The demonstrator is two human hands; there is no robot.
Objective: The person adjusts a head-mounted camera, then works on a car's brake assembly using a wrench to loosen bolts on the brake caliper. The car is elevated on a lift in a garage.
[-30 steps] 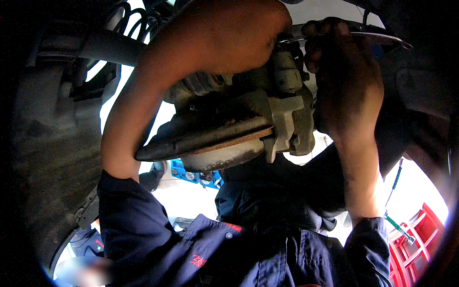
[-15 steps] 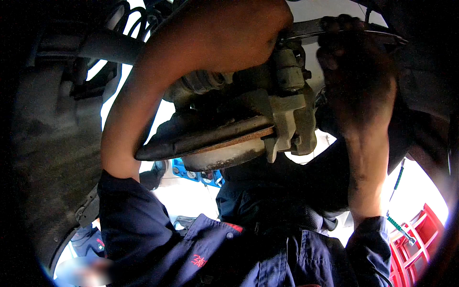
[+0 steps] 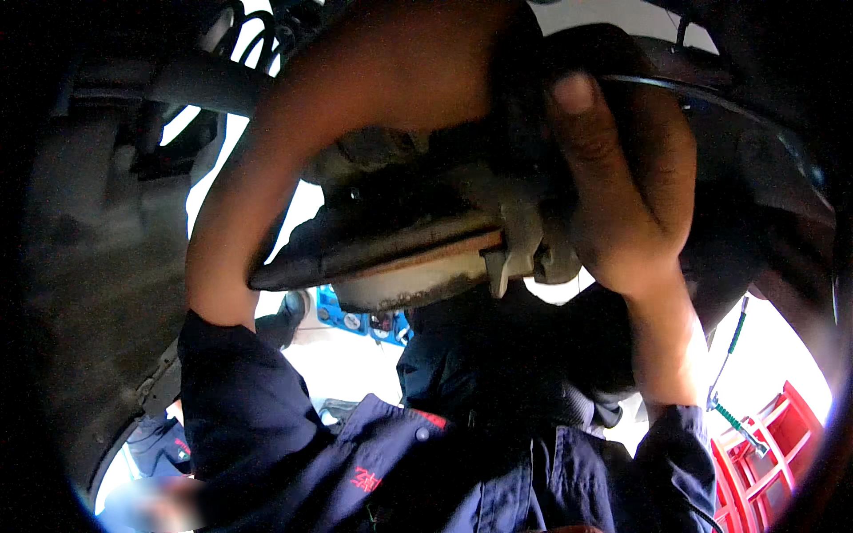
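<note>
A dark brake caliper (image 3: pixel 520 235) sits over a brake disc (image 3: pixel 400 253) with a rusty rim, in the middle of the head view. My left arm arches over the disc from the left. My left hand (image 3: pixel 462 71) reaches behind the top of the caliper, its fingers lost in dark shadow. Right of the caliper, my right hand (image 3: pixel 631 178) is raised with thumb up and fingers curled. A thin shiny metal bar (image 3: pixel 684 87) comes out by its thumb and runs right; its kind is not clear, and its inner end is hidden.
A coil spring (image 3: pixel 258 35) and a dark shaft (image 3: pixel 209 82) are at upper left. The wheel-arch liner (image 3: pixel 107 266) curves along the left. Below are a blue tool case (image 3: pixel 355 322), a red rack (image 3: pixel 782 462), a green-wrapped cord (image 3: pixel 737 426) and another person's sleeve (image 3: pixel 160 449).
My right hand has moved left and turned, so its thumb now shows close to the caliper. The shiny bar has swung, its right end now lower. My left arm has barely moved.
</note>
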